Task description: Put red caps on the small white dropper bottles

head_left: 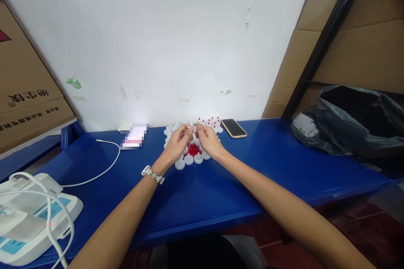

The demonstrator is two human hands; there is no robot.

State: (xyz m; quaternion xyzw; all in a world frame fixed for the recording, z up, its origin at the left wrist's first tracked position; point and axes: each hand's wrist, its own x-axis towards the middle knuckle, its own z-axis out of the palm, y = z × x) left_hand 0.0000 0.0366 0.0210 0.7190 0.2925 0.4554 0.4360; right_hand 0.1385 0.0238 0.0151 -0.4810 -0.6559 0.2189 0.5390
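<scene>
Pinching a small white cap point(191, 128) together, the left hand point(177, 143) and right hand point(208, 141) met fingertip to fingertip. White caps point(188, 159) ringed red pieces point(193, 149) below.

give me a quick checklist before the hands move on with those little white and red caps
1. Left hand and right hand meet over the white caps: ok.
2. A small piece is pinched between the fingertips: cannot tell, too small.
3. Red pieces heaped within reach under the hands: ok.
4. Red-tipped caps standing apart at the back: ok.
5. Phone lies clear of the pile: ok.
6. White cable lies away from the hands: ok.
</scene>
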